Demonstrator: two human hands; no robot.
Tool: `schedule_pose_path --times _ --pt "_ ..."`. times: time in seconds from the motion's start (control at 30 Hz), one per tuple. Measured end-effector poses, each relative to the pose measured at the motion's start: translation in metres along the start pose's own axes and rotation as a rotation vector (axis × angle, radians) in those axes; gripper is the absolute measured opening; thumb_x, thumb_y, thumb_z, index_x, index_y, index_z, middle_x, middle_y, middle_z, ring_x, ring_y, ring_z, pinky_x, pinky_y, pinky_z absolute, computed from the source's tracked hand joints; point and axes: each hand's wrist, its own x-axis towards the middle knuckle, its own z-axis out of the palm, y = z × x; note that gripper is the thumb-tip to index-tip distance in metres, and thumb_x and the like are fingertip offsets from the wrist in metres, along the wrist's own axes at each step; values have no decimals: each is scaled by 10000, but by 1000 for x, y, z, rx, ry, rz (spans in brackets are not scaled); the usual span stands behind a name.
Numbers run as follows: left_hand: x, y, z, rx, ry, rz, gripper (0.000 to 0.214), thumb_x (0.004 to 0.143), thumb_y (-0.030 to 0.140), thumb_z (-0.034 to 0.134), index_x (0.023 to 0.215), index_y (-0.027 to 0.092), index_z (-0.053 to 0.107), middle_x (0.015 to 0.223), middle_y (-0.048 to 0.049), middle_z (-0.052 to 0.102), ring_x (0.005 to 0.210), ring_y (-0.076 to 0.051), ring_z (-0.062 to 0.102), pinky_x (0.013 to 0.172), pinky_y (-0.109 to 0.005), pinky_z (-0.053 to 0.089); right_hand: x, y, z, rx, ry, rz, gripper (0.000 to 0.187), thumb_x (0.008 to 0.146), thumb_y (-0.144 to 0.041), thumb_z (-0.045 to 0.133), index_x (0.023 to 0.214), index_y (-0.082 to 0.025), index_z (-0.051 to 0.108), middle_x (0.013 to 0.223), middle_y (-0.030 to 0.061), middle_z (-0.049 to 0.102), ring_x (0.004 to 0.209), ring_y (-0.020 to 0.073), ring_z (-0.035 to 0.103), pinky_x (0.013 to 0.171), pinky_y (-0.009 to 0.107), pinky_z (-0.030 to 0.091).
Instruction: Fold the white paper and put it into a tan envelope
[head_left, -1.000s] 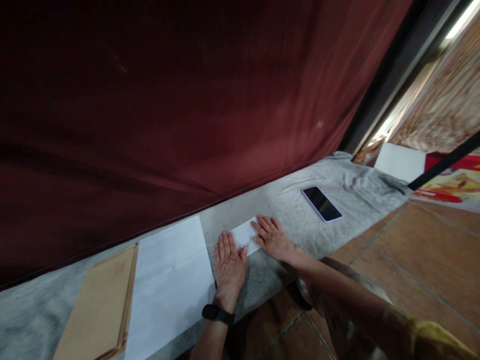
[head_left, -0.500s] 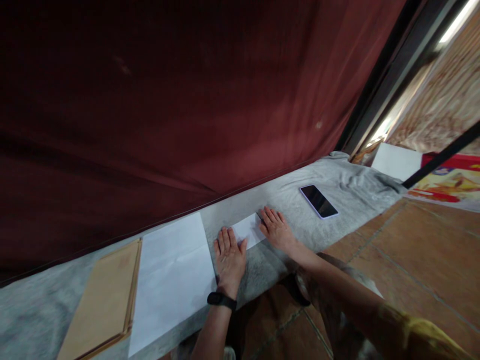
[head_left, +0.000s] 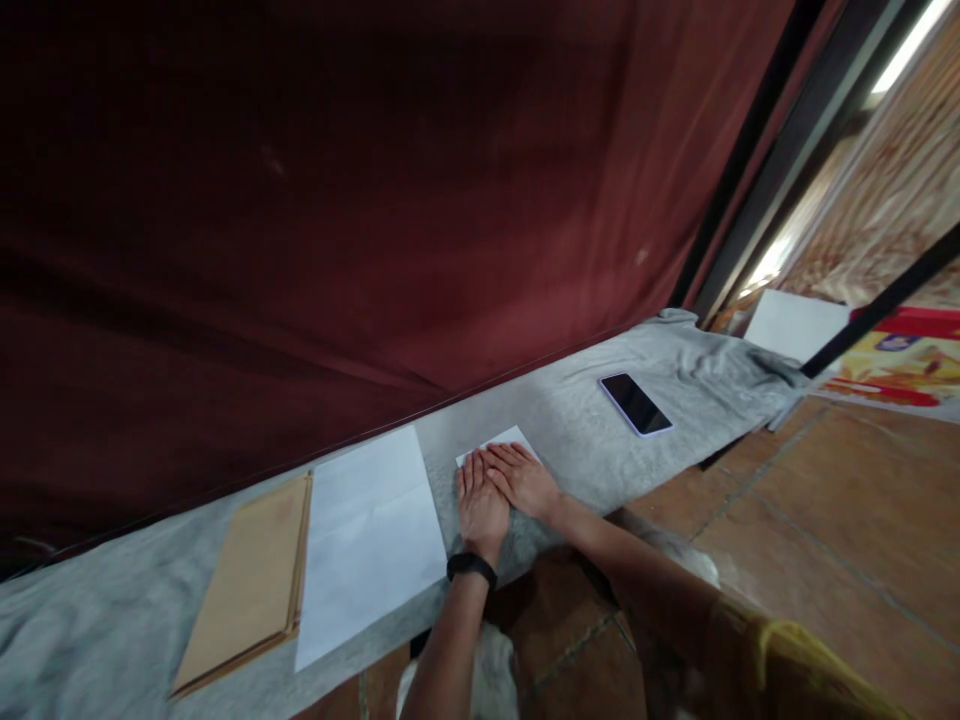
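A small folded piece of white paper [head_left: 513, 437] lies on the grey cloth of the bench, mostly covered by my hands. My left hand [head_left: 481, 505], with a black band on its wrist, rests flat on the paper's left part. Beside it, my right hand [head_left: 523, 482] presses flat on the paper, its fingertips meeting the left fingers. Both hands have their fingers stretched out and grip nothing. To the left, a large white sheet of paper [head_left: 371, 545] lies flat, apart from my left hand.
Brown envelopes or folders [head_left: 244, 585] lie left of the large sheet. A phone [head_left: 636, 404] with a purple edge rests on the cloth [head_left: 577, 430] at right. A dark red curtain [head_left: 420, 250] hangs behind the bench. Tiled floor [head_left: 810, 520] shows at right.
My right hand has slid left across the small paper to meet my left hand. The view has shifted slightly, so the large sheet and envelopes appear further right.
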Motion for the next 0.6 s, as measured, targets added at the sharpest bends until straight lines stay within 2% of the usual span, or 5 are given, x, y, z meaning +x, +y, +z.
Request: schedule_pose_path --times 0.3,0.6 --pt "-1 3 -8 11 6 -10 545 974 144 282 1480 71 471 1545 -176 471 1481 -247 373 1237 -454 255 1 0 -5 15 -2 15 461 1079 -321 319 1469 -153 500 1483 106 557 1426 194 445 1211 426 335" --pt "-4 1 -12 -13 -3 -5 524 980 154 292 1453 63 498 1539 -167 482 1472 -243 387 1239 -470 252 -3 -1 -4 42 27 35 422 1069 -282 348 1391 -130 575 1453 130 580 1393 205 488 1208 436 342"
